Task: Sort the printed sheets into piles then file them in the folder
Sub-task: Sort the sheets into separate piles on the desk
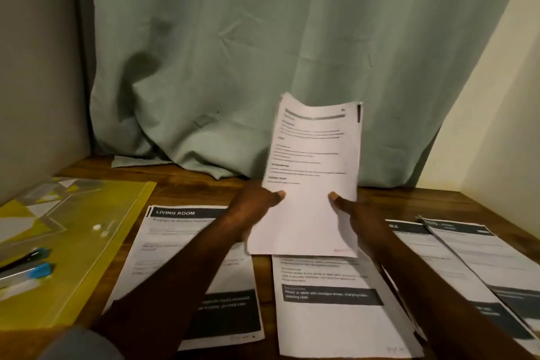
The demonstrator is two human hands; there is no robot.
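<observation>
Sorting is partly done, and filing has not started.

Our left hand (pixel 253 205) and right hand (pixel 357 215) both pinch the paper (pixel 314 181) near its bottom, thumbs on the front. They hold it up in the air, to the right of the yellow folder (pixel 87 245). We cannot tell if it is one sheet or a few. Four piles lie on the table (pixel 264 272). The LIVING ROOM pile (pixel 172 245) is just beside the folder. A second pile (pixel 327 321) is farther from it, and two overlapping piles (pixel 482 254) are farthest. The folder lies flat with pens (pixel 29 267) on top, so we think nothing has been filed yet.
</observation>
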